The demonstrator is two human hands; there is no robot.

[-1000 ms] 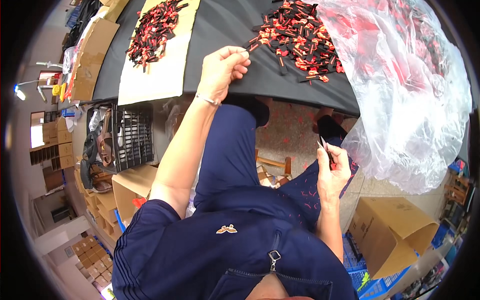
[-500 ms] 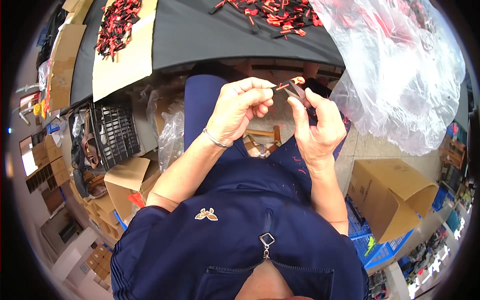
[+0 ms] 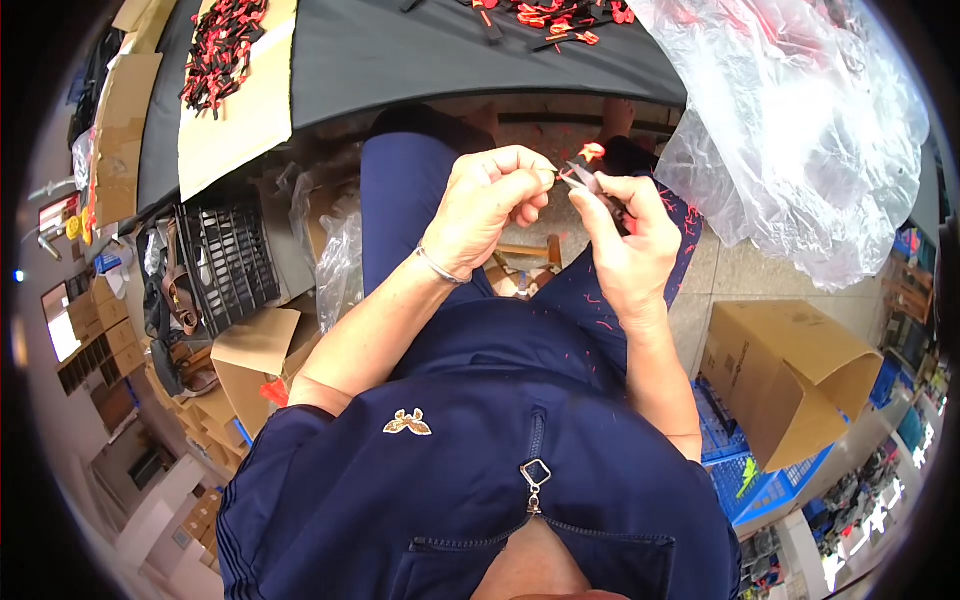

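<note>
My left hand [image 3: 487,205] is closed in a pinch, thumb against forefinger. Just off its fingertips is a small black strip with a red end [image 3: 590,153], like a zip pull; the blades partly cover where it meets the fingers. My right hand [image 3: 637,245] is wrapped around small pointed snips [image 3: 582,180], whose metal blades lie across the lower part of the strip. Their handle is mostly hidden in the palm. Both hands are above my lap, in front of the table edge. Short red thread scraps [image 3: 690,225] cling to my dark blue trousers.
On the black-covered table [image 3: 400,65] lie a pile of black-and-red pieces [image 3: 560,18] and another heap [image 3: 220,60] on a cardboard sheet [image 3: 245,140]. A clear plastic bag [image 3: 800,150] hangs over the right side. An open carton [image 3: 780,375] stands on a blue crate [image 3: 760,485].
The strip has swung from lying nearly level to pointing more upward, its red end higher and slightly left. My right hand has shifted a little left with the snips.
</note>
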